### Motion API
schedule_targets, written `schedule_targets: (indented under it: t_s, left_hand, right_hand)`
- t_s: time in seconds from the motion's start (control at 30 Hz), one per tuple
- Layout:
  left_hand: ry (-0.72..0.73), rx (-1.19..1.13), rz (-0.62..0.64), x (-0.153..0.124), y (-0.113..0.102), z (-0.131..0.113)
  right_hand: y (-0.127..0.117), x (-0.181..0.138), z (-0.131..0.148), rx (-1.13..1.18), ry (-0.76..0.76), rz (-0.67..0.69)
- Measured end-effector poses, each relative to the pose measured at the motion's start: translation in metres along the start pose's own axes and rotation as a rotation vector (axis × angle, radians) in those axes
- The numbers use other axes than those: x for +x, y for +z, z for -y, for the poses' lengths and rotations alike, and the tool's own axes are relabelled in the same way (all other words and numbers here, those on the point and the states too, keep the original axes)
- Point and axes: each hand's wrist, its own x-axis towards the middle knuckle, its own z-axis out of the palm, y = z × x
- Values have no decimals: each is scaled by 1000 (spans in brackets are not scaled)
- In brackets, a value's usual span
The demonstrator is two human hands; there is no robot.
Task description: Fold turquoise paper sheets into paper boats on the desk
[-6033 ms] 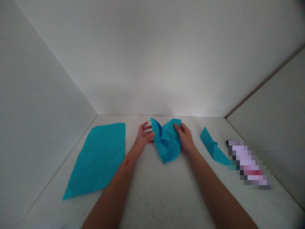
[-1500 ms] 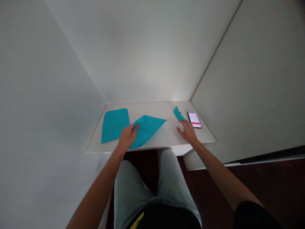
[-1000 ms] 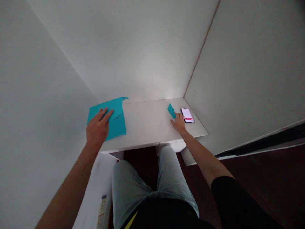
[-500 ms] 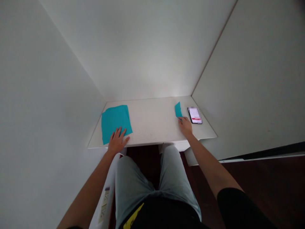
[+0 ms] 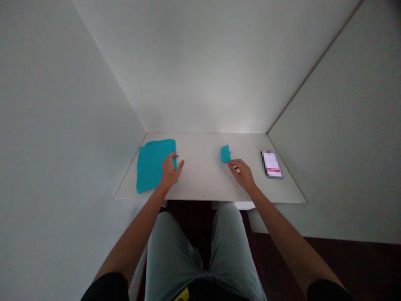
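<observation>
A stack of blue paper sheets [image 5: 153, 164] lies on the left part of the white table [image 5: 206, 184]. My left hand [image 5: 171, 169] rests on the stack's right edge, fingers loosely spread and thumb out to the right. A small folded blue paper piece [image 5: 225, 154] sits near the table's middle. My right hand [image 5: 242, 173] holds the lower corner of that piece between fingertips and thumb.
A phone [image 5: 272, 164] with a lit screen lies at the table's right side. White walls enclose the table on the left, back and right. My legs in light trousers are under the near edge.
The folded piece has slid left, away from the phone, with my right hand on it. My left hand moved from the stack's near edge to its right edge.
</observation>
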Motion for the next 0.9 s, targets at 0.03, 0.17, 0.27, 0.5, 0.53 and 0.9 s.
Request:
schedule_targets:
  t_s: [0.03,0.17,0.27,0.5,0.53,0.9]
  left_hand:
    - [-47,-167,24,11,22,-9]
    - [-294,-606,188,41,110,-37]
    - [-374,-567,77,54,151,-43]
    - [-329,-648,228,79,158,-21]
    - [-316,-645,241,80,156,-18]
    - [-175,-579,84,86,151,-13]
  right_hand:
    - [9,7,5,3,-66,30]
    - [46,22,18,-70,-262,94]
    - [60,18,18,-105,-334,106]
    - [60,11,15,-182,-345,85]
    - [60,12,15,-193,-358,88]
    - [40,16,34,-249,-409,-10]
